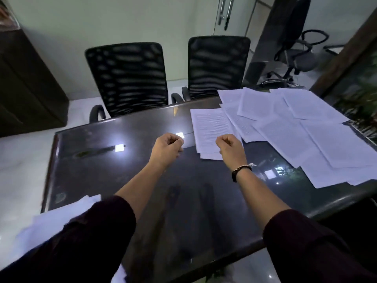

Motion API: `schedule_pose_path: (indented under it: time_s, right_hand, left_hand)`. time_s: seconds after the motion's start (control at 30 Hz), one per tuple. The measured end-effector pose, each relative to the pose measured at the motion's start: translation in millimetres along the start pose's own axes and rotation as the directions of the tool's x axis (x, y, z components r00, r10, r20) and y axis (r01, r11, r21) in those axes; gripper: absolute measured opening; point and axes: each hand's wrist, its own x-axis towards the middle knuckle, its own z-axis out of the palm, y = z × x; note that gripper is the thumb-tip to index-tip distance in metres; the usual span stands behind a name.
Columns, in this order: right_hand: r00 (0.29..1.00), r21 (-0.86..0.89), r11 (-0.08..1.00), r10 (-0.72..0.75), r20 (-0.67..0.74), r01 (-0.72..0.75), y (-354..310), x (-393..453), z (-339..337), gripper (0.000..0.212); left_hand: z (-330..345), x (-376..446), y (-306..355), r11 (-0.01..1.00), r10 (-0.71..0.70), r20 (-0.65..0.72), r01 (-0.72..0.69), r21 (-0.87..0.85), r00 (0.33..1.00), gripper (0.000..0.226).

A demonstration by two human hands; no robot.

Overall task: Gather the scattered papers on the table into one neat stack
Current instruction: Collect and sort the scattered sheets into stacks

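Observation:
Several white printed papers (289,127) lie scattered and overlapping across the right half of the dark glossy table (122,176). One sheet (210,129) lies nearest the middle. More white papers (55,219) lie at the table's near left corner, partly hidden by my left sleeve. My left hand (168,147) is held out over the table's middle as a fist with nothing in it. My right hand (229,146) is also a closed fist and hovers over the lower right corner of the nearest sheet. A dark band circles my right wrist.
Two black mesh chairs (128,78) (218,66) stand at the table's far side. A swivel chair (297,50) stands at the back right. A dark cabinet (24,82) is at the left. Ceiling lights reflect on the tabletop.

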Motion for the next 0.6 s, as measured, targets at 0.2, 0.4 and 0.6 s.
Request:
schedule_pose_path:
  time_s: [0.2, 0.4, 0.6]
  right_hand:
    - [0.99, -0.134, 0.985, 0.12, 0.067, -0.111, 58.0, 108.3, -64.6, 0.008]
    - [0.935, -0.462, 0.838, 0.351, 0.049, -0.29, 112.1, 199.6, -90.0, 0.046]
    - [0.952, -0.697, 0.7, 0.293, 0.084, -0.154, 136.4, 226.4, -65.6, 0.073]
  left_hand:
    - [124.2, 70.0, -11.0, 0.967, -0.181, -0.052, 0.187, 0.173, 0.982, 0.013]
    - [167.8, 136.3, -24.2, 0.838, -0.401, -0.163, 0.433, 0.333, 0.901, 0.075]
    - [192.8, 179.1, -56.5, 0.772, -0.377, -0.212, 0.432, 0.465, 0.902, 0.049]
